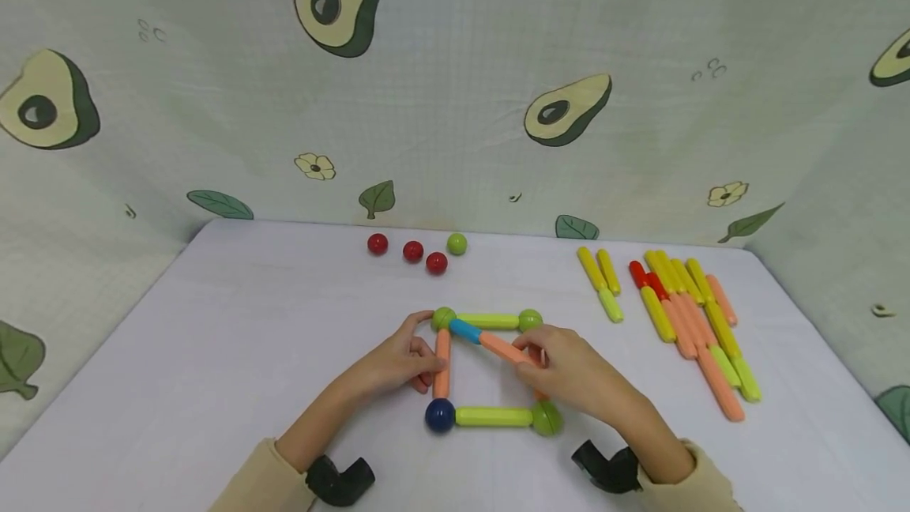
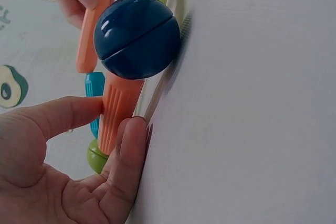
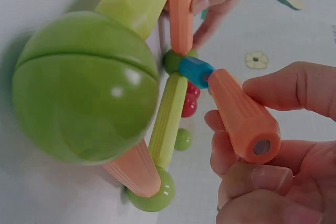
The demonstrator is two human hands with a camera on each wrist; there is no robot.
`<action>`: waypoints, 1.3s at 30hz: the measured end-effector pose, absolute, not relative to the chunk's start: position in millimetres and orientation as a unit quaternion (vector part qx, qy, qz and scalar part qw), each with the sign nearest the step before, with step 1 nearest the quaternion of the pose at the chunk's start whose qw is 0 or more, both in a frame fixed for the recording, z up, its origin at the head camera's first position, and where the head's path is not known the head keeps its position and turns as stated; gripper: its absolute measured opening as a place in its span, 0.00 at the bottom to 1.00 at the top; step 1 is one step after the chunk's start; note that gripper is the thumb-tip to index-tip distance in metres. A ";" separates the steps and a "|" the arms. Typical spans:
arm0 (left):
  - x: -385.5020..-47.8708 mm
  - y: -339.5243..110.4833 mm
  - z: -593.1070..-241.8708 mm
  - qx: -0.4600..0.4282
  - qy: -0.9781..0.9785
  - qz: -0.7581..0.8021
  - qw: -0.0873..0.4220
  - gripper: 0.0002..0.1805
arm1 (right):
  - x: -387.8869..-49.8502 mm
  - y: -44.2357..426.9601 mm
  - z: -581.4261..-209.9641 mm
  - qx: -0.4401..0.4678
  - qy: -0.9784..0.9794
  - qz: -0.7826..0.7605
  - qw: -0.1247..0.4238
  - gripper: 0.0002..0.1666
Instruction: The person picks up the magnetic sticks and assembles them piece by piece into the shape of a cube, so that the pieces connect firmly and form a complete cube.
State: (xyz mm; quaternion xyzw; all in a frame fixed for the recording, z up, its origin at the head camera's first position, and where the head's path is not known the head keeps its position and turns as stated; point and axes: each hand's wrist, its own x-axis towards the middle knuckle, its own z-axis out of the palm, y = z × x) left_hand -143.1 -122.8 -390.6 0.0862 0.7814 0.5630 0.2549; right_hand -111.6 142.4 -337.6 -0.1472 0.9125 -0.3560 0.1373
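Note:
A square frame of magnetic rods and balls lies on the table: a navy ball [image 1: 440,416], green balls [image 1: 547,419] at the other corners, two lime rods [image 1: 494,417] and two orange rods. My left hand [image 1: 398,362] pinches the left orange rod [image 2: 119,108] between thumb and fingers. Between the thumb and fingers of my right hand [image 1: 579,366] is another orange rod [image 3: 241,114], its bare metal-tipped end toward the right wrist camera. Its far end meets a short blue rod [image 3: 196,72], which touches the far-left green ball [image 1: 444,318]. My right hand partly hides the frame's right orange rod.
Several loose red balls [image 1: 413,251] and a green ball [image 1: 457,243] lie behind the frame. To the right are yellow-and-lime rods [image 1: 592,269] and a larger group of orange, yellow, red and lime rods [image 1: 690,322]. A patterned cloth [image 1: 455,101] hangs behind the table.

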 end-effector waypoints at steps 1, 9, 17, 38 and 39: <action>-143.2 -122.8 -390.5 0.086 0.782 0.562 0.255 0.47 | -111.5 142.8 -337.3 -0.146 0.913 -0.356 0.137 0.15; -142.5 -123.1 -388.3 0.096 0.779 0.565 0.255 0.48 | -113.0 145.1 -337.3 -0.161 0.899 -0.390 0.112 0.17; -143.1 -122.3 -388.2 0.096 0.780 0.563 0.255 0.48 | -109.7 142.1 -337.2 -0.141 0.889 -0.432 0.053 0.16; -143.3 -121.9 -387.7 0.082 0.782 0.563 0.255 0.47 | -112.7 132.5 -344.9 -0.074 0.913 -0.387 0.101 0.15; -143.4 -121.8 -388.0 0.084 0.782 0.563 0.255 0.48 | -112.9 131.3 -346.4 -0.079 0.913 -0.386 0.104 0.15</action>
